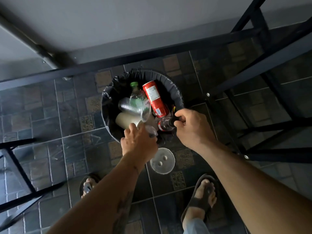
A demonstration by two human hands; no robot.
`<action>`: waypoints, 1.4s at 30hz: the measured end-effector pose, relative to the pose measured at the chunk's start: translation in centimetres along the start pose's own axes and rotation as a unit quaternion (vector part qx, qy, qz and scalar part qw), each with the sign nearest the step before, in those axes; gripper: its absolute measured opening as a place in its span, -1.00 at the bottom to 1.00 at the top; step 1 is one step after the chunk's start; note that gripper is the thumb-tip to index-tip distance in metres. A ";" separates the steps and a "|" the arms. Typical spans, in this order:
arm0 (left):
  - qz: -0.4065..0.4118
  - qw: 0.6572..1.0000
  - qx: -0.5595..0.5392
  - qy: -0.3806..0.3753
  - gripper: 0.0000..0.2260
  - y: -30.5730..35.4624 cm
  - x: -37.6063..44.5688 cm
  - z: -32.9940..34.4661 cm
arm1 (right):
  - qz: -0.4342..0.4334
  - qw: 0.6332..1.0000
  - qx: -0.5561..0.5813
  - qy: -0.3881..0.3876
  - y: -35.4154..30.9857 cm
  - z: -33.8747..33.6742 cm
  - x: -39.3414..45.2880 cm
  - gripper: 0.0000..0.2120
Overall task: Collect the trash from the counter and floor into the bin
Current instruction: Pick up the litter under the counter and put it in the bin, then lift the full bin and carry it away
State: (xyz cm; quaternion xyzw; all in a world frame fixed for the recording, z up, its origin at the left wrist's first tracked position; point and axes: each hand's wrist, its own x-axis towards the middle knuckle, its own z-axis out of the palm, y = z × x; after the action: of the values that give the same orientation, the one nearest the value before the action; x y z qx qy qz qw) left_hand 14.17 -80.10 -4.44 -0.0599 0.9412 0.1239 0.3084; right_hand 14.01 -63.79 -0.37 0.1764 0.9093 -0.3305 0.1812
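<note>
From the head view, you are standing over the bin point(175, 92), which sits at the centre of the frame on the tiled floor point(50, 115), lined with a black bag and tucked under the edge of the counter point(84, 31) that fills the upper left. Inside it already lie a red can point(155, 99), a green-capped bottle point(135, 92), a clear ribbed cup point(133, 108) and a pale cup point(125, 120).

Your right hand point(194, 127), just right of centre, is closed around the dark cap end of a cola bottle point(164, 124), whose body points left over the bin's near rim. Your left hand point(138, 141), at the near rim just left of it, is curled around something clear, probably thin plastic; what exactly it is cannot be told, since your fingers hide most of it.

You look to be at the drop step: both loads are over the opening, so opening your fingers should let them fall in. The bottle lies close to the rim, so tip it inward first.

One piece is left on the floor: a clear round lid point(162, 160) lies just below the bin, between your arms and ahead of your sandalled feet point(200, 198). That calls for a bend and a pinch at its thin edge.
</note>
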 end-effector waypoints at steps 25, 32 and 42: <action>-0.122 0.950 -0.249 0.145 -0.38 -7.3 6.5 -5.0 | 0.255 0.945 0.203 -0.037 1.6 2.9 4.4 -0.32; -0.075 0.951 -0.256 0.159 -0.46 -7.6 6.3 -5.9 | 0.256 0.934 0.247 -0.038 1.7 2.3 3.7 -0.60; -0.074 0.907 -0.297 0.289 -0.55 -7.9 -4.2 -10.7 | 0.117 0.981 0.155 0.009 -2.2 -3.9 -4.6 -0.39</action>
State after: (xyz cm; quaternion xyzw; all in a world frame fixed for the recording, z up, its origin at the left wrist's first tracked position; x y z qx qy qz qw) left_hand 12.98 -90.39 4.85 -0.2511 0.9019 0.3514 -0.0011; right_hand 16.25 -63.70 5.69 0.3108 0.8216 -0.4422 0.1813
